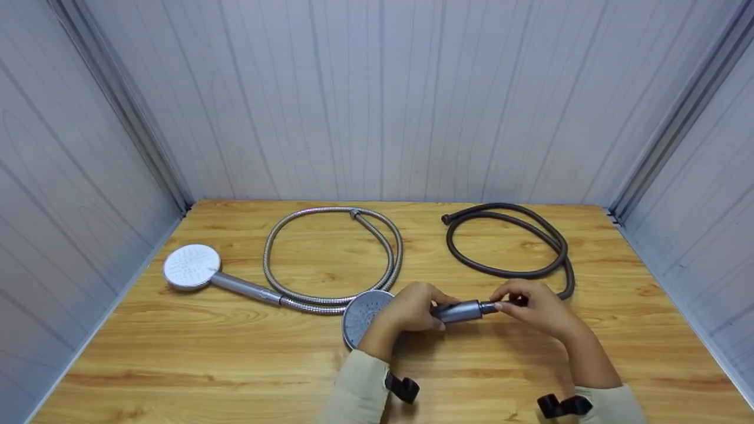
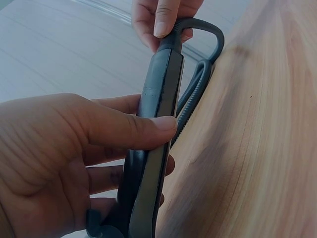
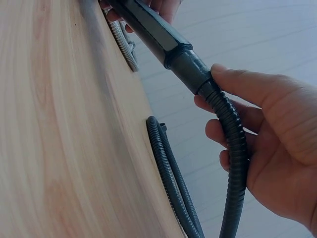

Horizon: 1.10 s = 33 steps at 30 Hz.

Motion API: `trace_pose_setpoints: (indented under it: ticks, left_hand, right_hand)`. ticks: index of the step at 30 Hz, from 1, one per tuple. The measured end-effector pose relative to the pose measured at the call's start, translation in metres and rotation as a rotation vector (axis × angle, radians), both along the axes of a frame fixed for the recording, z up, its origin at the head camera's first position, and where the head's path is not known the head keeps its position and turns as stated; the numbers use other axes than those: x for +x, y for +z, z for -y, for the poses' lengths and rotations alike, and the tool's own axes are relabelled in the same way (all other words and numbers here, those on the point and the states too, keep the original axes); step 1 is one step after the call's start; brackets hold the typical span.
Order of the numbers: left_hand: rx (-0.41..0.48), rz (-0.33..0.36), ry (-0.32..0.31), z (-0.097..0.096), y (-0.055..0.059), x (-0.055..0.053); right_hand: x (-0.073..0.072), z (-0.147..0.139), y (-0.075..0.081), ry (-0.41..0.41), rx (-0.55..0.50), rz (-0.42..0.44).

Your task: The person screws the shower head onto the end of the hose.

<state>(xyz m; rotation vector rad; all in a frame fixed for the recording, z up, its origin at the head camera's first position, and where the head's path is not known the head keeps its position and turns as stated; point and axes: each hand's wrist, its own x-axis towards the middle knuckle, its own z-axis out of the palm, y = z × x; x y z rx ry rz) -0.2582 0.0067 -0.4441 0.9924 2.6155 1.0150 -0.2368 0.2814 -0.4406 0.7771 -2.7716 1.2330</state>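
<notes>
My left hand (image 1: 415,307) grips the handle of a grey shower head (image 1: 360,321), thumb on one side and fingers wrapped behind. The round spray face lies left of that hand, partly covered by the wrist. At the handle's (image 2: 163,94) far end sits the connector (image 3: 190,69) of a dark ribbed shower hose (image 3: 233,134). My right hand (image 1: 533,306) holds this hose end between thumb and fingers, with the thumb tip right at the connector collar. The connector meets the handle end in line; the thread inside is hidden.
The dark hose loops (image 1: 506,274) on the wooden table (image 1: 265,365) at the back right, its free end nut (image 1: 446,219) pointing left. A second shower head (image 1: 191,267), white-faced, lies at the left, joined to a coiled silver hose (image 1: 268,253). Panel walls enclose the table's back and sides.
</notes>
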Motion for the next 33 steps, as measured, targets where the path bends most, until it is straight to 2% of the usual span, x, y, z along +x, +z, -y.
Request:
trace_pose_setpoints:
  ticks: [21,26,33]
  left_hand:
    - [-0.003,0.022,0.023,-0.0015,-0.0008,0.0008]
    - [-0.011,0.038,0.03,-0.002,-0.001,0.0012]
    - [-0.012,0.019,0.021,-0.0012,-0.0001,0.0014]
  right_hand:
    - [-0.0022,-0.0014,-0.0006,0.044,-0.007,0.014]
    - [-0.0021,-0.0024,-0.0011,0.034,-0.001,0.051]
    - [-0.0001,-0.0026,0.0012,0.022,0.007,0.091]
